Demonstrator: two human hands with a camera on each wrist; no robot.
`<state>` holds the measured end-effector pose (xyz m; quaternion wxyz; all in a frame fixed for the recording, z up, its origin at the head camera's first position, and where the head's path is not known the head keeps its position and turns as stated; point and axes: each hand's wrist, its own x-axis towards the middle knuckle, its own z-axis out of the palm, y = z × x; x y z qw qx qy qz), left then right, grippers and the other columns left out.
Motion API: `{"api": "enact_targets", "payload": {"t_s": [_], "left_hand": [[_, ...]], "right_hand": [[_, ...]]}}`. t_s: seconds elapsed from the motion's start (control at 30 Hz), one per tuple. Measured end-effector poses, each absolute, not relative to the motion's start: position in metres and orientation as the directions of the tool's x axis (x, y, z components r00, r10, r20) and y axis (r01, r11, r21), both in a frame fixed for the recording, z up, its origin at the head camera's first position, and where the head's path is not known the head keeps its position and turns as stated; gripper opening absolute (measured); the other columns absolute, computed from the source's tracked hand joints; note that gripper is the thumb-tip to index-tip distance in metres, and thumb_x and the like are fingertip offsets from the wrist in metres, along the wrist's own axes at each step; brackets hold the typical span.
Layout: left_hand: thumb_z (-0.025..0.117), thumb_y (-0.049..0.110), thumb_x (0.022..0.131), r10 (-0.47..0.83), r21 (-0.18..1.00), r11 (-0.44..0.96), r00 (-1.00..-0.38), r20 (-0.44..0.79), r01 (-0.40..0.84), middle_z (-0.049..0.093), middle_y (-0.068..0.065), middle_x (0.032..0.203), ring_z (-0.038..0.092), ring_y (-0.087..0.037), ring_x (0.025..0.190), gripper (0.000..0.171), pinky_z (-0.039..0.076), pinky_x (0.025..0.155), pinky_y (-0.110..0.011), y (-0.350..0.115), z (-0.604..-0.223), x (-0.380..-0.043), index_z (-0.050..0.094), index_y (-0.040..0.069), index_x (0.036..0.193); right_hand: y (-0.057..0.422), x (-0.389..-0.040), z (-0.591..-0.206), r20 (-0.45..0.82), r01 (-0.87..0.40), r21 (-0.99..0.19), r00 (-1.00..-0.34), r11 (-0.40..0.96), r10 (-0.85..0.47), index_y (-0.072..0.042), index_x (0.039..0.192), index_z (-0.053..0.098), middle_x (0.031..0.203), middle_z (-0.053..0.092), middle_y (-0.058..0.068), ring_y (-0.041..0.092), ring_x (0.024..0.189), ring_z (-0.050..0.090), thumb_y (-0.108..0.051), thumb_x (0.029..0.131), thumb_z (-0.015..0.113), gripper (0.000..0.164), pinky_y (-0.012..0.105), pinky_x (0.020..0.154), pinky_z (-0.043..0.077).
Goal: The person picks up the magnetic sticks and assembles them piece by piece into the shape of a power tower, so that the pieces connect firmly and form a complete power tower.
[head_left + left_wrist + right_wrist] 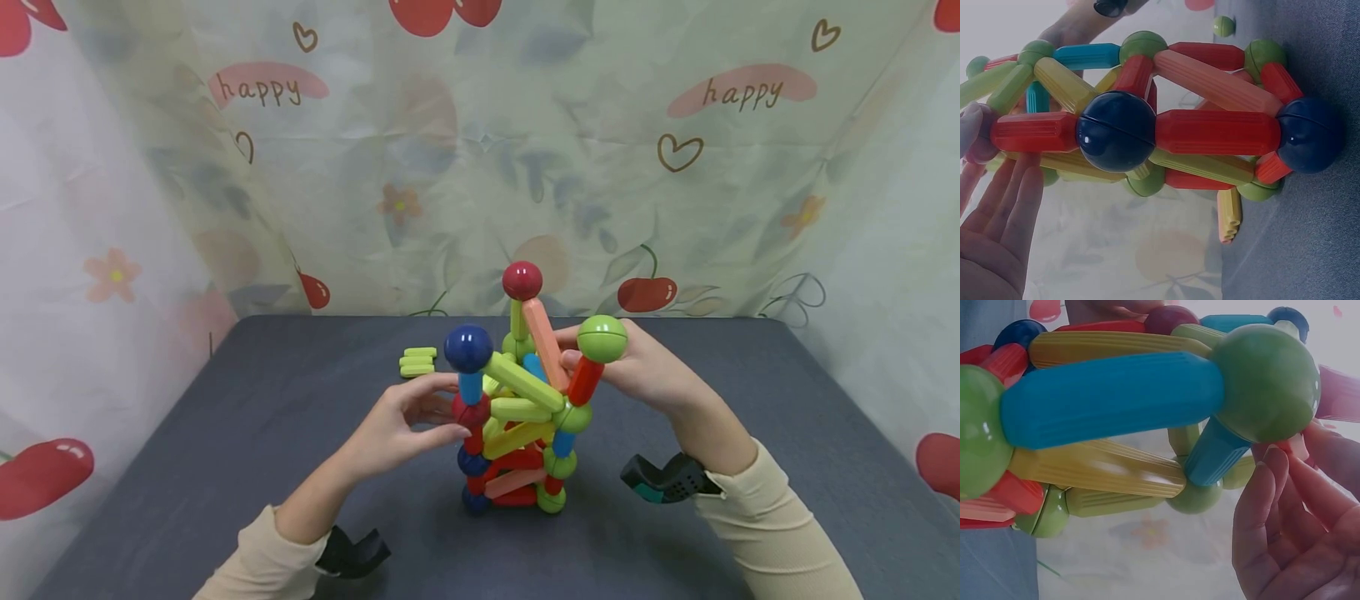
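A tower of magnetic rods and balls stands upright on the table, built in red, blue, green, yellow and pink. My left hand [397, 429] holds the red ball [471, 410] on the tower's left side, thumb in front and fingers behind. Above that ball are a light blue rod [471, 388] and a dark blue ball [468, 348]. On the far right side, my right hand [645, 367] pinches the lower end of a pink rod [546, 343] slanting down from the top red ball [522, 280]. A green ball [1267, 384] sits close by those fingertips.
Several loose light green rods [417, 362] lie on the dark table [300, 367] behind the left hand. A loose green ball [1224, 26] rests on the table in the left wrist view. A patterned cloth [480, 167] hangs behind the table.
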<state>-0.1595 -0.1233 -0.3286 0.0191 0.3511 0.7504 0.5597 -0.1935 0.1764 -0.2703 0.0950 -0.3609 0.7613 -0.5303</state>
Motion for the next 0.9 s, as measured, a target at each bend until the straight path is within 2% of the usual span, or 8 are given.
{"api": "enact_targets", "payload": {"t_s": [0.27, 0.43, 0.57, 0.7, 0.8, 0.9], "left_hand": [[0.069, 0.008, 0.083, 0.548, 0.851, 0.114, -0.747, 0.376, 0.512, 0.062, -0.022, 0.115, 0.066, -0.002, 0.093, 0.046, 0.056, 0.082, -0.030, -0.123, -0.329, -0.159, 0.052, -0.001, 0.125], [0.069, 0.008, 0.083, 0.549, 0.854, 0.106, -0.746, 0.376, 0.509, 0.062, -0.022, 0.113, 0.066, -0.002, 0.092, 0.046, 0.056, 0.081, -0.028, -0.122, -0.327, -0.159, 0.052, -0.001, 0.125], [0.069, 0.007, 0.083, 0.547, 0.854, 0.107, -0.748, 0.376, 0.508, 0.062, -0.022, 0.112, 0.066, -0.002, 0.091, 0.046, 0.056, 0.081, -0.027, -0.121, -0.327, -0.158, 0.052, -0.001, 0.125], [0.069, 0.006, 0.083, 0.545, 0.850, 0.113, -0.748, 0.380, 0.514, 0.062, -0.021, 0.112, 0.066, -0.003, 0.091, 0.046, 0.056, 0.080, -0.027, -0.120, -0.327, -0.158, 0.052, -0.001, 0.124], [0.069, 0.006, 0.083, 0.546, 0.848, 0.115, -0.746, 0.382, 0.518, 0.062, -0.020, 0.112, 0.066, -0.004, 0.092, 0.045, 0.056, 0.081, -0.027, -0.120, -0.327, -0.158, 0.052, 0.000, 0.124], [0.069, 0.006, 0.082, 0.541, 0.842, 0.115, -0.744, 0.391, 0.526, 0.063, -0.019, 0.111, 0.066, -0.005, 0.092, 0.045, 0.055, 0.082, -0.027, -0.118, -0.327, -0.158, 0.052, 0.001, 0.123]], "right_hand": [[0.176, -0.192, -0.273, 0.274, -0.468, -0.867, -0.733, 0.169, -0.623, 0.003, 0.125, 0.055, 0.108, 0.067, -0.008, 0.017, 0.097, 0.064, -0.017, 0.092, 0.058, 0.039, 0.032, 0.084, 0.053], [0.179, -0.195, -0.276, 0.242, -0.436, -0.880, -0.752, 0.187, -0.613, 0.002, 0.125, 0.055, 0.108, 0.066, -0.008, 0.017, 0.099, 0.062, -0.016, 0.093, 0.056, 0.036, 0.036, 0.086, 0.051], [0.185, -0.206, -0.285, 0.187, -0.385, -0.885, -0.807, 0.260, -0.560, -0.003, 0.121, 0.058, 0.112, 0.065, 0.001, 0.021, 0.105, 0.060, -0.017, 0.093, 0.055, 0.032, 0.042, 0.088, 0.048], [0.192, -0.228, -0.305, 0.085, -0.283, -0.870, -0.892, 0.403, -0.444, -0.009, 0.119, 0.061, 0.117, 0.064, 0.010, 0.029, 0.110, 0.061, -0.030, 0.092, 0.057, 0.034, 0.046, 0.091, 0.048], [0.196, -0.247, -0.326, 0.023, -0.224, -0.836, -0.927, 0.501, -0.375, -0.007, 0.118, 0.062, 0.120, 0.063, 0.014, 0.030, 0.110, 0.060, -0.033, 0.092, 0.058, 0.037, 0.043, 0.090, 0.049], [0.199, -0.262, -0.347, 0.025, -0.238, -0.811, -0.927, 0.535, -0.374, -0.002, 0.116, 0.063, 0.123, 0.062, 0.017, 0.029, 0.105, 0.061, -0.029, 0.092, 0.059, 0.036, 0.034, 0.082, 0.050]]}}
